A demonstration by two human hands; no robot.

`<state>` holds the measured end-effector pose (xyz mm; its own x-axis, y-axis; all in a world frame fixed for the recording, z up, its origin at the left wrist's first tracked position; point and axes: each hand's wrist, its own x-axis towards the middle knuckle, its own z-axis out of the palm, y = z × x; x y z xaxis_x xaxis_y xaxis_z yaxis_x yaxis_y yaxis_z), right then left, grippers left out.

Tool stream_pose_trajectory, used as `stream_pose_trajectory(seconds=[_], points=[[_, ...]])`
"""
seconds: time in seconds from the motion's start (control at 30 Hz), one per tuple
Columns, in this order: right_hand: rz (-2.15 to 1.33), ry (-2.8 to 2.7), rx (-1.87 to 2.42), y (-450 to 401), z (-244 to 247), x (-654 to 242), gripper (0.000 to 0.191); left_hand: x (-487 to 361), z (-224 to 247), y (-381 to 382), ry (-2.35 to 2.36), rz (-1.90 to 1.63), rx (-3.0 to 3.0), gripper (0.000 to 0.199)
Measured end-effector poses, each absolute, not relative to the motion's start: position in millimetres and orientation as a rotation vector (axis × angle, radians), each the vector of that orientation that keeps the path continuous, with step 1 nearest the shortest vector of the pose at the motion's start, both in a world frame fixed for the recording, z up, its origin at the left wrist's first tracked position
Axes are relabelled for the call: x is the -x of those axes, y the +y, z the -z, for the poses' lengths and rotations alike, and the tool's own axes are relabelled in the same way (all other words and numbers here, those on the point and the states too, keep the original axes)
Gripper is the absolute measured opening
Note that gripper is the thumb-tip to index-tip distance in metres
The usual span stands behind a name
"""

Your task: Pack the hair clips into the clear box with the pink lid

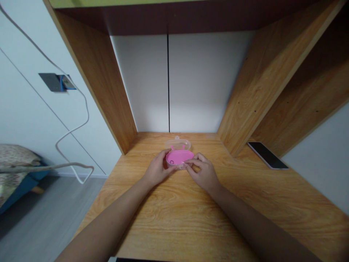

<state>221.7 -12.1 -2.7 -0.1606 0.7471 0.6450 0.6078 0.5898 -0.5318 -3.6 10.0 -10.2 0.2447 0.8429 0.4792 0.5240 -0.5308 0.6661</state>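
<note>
A small oval box [178, 156] with a pink inside stands on the wooden desk, its clear lid [178, 144] tipped back behind it. My left hand [158, 168] is wrapped round the left end of the box, thumb at the front edge. At the front right rim, my right hand [202, 171] pinches with thumb and forefinger. A thin pale tip shows at those fingers over the pink; it is too small to name. Inside the box, toward the left, lies a small dark ring [171, 162].
A dark-screened phone [267, 155] lies on the desk [174, 222] at the right, beyond an upright wooden panel [253, 98]. A shelf hangs overhead. A white cable [86, 105] dangles at the left near a wall socket [58, 82].
</note>
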Motion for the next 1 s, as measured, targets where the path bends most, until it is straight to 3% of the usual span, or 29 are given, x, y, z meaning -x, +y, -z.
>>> stream_pose_trajectory(seconds=[1.0], points=[[0.024,-1.969,1.093,-16.8,-2.1,-220.9,0.02,5.4,7.9,8.3,1.241,-1.125,-2.147,0.069]])
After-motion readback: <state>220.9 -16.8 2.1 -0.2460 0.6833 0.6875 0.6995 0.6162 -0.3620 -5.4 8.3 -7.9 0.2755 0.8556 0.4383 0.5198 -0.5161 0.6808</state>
